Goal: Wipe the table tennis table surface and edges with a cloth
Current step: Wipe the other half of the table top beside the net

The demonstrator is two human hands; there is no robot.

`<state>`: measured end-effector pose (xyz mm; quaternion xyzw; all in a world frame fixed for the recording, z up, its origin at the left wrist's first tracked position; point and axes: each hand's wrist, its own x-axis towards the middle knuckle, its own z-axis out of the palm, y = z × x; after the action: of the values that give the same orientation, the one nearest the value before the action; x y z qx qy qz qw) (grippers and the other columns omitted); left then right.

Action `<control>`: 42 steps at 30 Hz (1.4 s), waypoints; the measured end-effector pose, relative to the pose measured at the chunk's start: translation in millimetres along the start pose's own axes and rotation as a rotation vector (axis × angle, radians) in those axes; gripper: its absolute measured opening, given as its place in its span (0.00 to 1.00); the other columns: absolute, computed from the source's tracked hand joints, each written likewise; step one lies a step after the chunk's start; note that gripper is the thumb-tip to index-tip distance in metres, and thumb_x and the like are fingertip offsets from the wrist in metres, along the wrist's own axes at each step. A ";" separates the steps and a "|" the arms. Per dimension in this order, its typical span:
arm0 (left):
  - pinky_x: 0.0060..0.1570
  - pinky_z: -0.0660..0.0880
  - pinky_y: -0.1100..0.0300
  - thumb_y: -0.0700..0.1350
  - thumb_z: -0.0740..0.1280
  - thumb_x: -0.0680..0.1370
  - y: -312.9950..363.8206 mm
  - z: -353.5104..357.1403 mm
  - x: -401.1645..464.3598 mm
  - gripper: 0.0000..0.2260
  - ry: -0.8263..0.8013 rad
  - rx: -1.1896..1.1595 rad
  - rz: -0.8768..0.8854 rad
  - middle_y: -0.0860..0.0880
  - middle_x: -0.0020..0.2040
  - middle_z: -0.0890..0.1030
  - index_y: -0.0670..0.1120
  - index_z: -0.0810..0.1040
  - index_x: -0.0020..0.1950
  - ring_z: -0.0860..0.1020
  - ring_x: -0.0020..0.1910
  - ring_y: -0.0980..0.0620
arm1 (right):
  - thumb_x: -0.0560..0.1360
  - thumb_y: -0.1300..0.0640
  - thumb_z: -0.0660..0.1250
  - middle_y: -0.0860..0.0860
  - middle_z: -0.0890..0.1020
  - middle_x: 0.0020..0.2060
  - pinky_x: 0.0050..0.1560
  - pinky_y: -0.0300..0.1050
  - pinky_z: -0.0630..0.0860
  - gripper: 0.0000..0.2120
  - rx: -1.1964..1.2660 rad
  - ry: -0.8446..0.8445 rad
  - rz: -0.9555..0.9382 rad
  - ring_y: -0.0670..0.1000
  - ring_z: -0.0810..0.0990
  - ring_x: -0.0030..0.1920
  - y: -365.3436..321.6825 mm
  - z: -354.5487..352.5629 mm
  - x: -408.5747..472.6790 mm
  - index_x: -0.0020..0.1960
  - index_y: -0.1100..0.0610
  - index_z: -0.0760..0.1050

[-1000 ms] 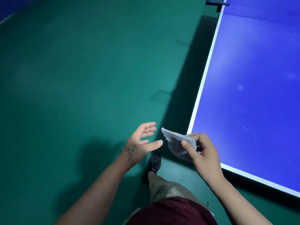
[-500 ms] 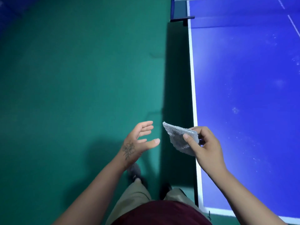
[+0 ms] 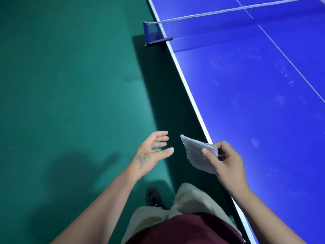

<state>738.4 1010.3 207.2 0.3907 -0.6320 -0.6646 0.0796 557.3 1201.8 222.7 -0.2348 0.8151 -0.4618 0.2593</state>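
Lighting is moderate and uneven, colours saturated. The green floor [image 3: 61,76] is brightest near centre and darkens toward 9 and 7 o'clock. A hard dark shadow band [image 3: 167,103] runs beside the worktop [image 3: 255,120] edge from 12 toward 6 o'clock. A softer, blurred shadow of the person [image 3: 73,166] lies at 8 o'clock. The worktop shows a pale sheen at 2 o'clock. Straight lines bow slightly toward the frame edges. Focus is soft throughout.

Left hand [image 3: 151,152] open, fingers spread; right hand [image 3: 226,162] in a pinching grip, thumb forward.
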 end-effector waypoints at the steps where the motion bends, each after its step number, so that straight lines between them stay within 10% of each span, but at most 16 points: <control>1: 0.73 0.75 0.47 0.58 0.78 0.71 9.8 -10.3 17.3 0.27 -0.019 0.012 0.010 0.61 0.66 0.83 0.61 0.78 0.70 0.80 0.66 0.60 | 0.79 0.49 0.76 0.50 0.81 0.38 0.44 0.62 0.78 0.09 0.010 0.008 0.002 0.59 0.78 0.42 -9.7 6.8 9.9 0.46 0.51 0.78; 9: 0.62 0.75 0.62 0.53 0.77 0.73 76.1 -60.1 163.8 0.26 -0.137 0.032 0.048 0.58 0.66 0.84 0.58 0.79 0.70 0.81 0.65 0.59 | 0.78 0.47 0.76 0.47 0.81 0.36 0.41 0.57 0.76 0.11 0.043 0.099 0.070 0.56 0.78 0.39 -44.8 51.9 125.9 0.45 0.51 0.77; 29: 0.62 0.78 0.59 0.54 0.78 0.72 209.4 -131.9 527.5 0.24 -0.239 0.193 -0.039 0.58 0.64 0.84 0.59 0.80 0.69 0.83 0.63 0.57 | 0.79 0.50 0.75 0.44 0.78 0.35 0.41 0.48 0.71 0.12 0.199 0.174 0.195 0.48 0.75 0.38 -131.7 92.4 518.5 0.42 0.52 0.75; 42: 0.63 0.77 0.58 0.51 0.80 0.74 228.4 -187.1 776.5 0.24 -0.547 0.344 -0.110 0.58 0.66 0.82 0.60 0.79 0.68 0.79 0.64 0.62 | 0.81 0.52 0.71 0.41 0.80 0.50 0.42 0.41 0.71 0.05 -0.153 0.473 0.328 0.41 0.77 0.49 -146.2 166.1 688.9 0.50 0.47 0.75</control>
<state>236.1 356.2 107.7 0.2388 -0.7108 -0.6319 -0.1962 164.3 600.6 135.9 -0.0046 0.9124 -0.3927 0.1151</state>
